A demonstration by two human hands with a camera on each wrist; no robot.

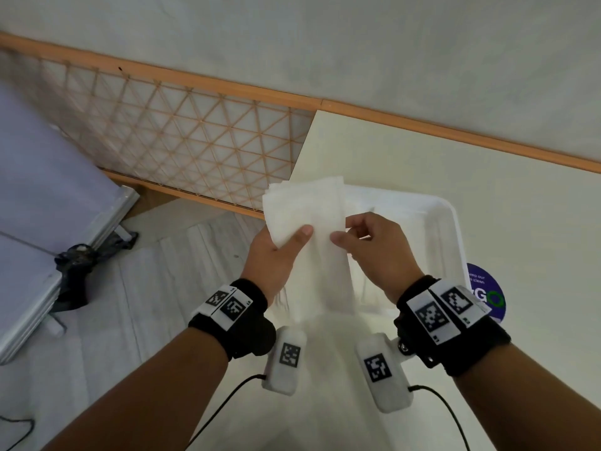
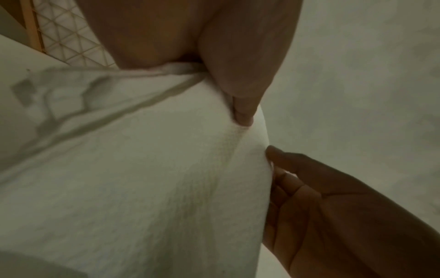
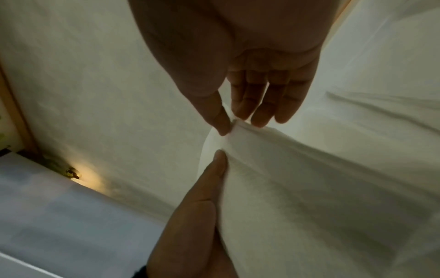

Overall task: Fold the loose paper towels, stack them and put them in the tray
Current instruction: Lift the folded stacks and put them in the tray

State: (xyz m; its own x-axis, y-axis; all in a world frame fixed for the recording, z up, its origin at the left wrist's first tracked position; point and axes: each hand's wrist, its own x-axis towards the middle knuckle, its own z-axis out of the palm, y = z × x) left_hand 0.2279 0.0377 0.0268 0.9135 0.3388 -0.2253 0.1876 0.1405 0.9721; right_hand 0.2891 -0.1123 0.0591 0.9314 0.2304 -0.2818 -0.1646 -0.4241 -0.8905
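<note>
A stack of white paper towels [image 1: 312, 216] is held upright in the air over the left end of a white tray [image 1: 452, 222]. My left hand [image 1: 292, 242] grips the stack from the left, thumb on the front and fingers behind. My right hand [image 1: 344, 231] pinches the stack's right edge between thumb and curled fingers. In the left wrist view my left hand [image 2: 243, 112] presses its thumb into the towels [image 2: 142, 169], with the right hand [image 2: 309, 188] beside them. The right wrist view shows my right hand [image 3: 232, 122] pinching the towels' [image 3: 309, 188] edge above the left hand [image 3: 209, 188].
The tray sits on a cream table [image 1: 487, 177] against a wall with a wooden rail. A purple round sticker [image 1: 484, 297] lies right of the tray. Left of the table are a lattice panel [image 1: 195, 141], pale grey boards [image 1: 48, 190] and a black bag [image 1: 74, 271] on the floor.
</note>
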